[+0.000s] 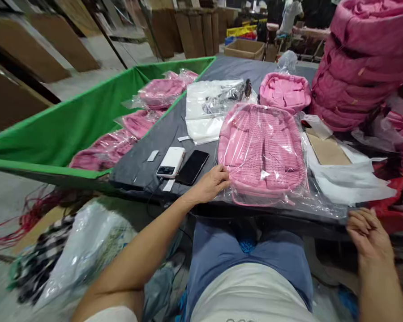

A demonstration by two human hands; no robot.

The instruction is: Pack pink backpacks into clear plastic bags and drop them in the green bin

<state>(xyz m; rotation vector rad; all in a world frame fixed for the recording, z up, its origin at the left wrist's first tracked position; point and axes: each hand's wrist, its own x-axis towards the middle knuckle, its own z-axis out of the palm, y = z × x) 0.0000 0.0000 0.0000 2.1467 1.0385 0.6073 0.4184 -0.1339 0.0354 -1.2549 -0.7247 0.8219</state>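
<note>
A pink quilted backpack (260, 152) lies inside a clear plastic bag (322, 206) at the front edge of the dark table. My left hand (211, 183) is at its left side, fingers curled and closed on the plastic. Off to the right, at the table edge, my right hand (369, 232) has its fingers bent together where the loose end of the plastic reaches; its fingertips pinch that end. A white power bank (171, 162) and a black phone (192, 167) lie to the left of my left hand.
A green cloth-sided bin (70, 114) on the left holds several bagged pink backpacks (161, 92). Flat plastic bags (201, 112) lie behind the phone. Another pink bag (285, 91) and a tall pink stack (364, 67) stand at the back right. White sheets (342, 179) lie on the right.
</note>
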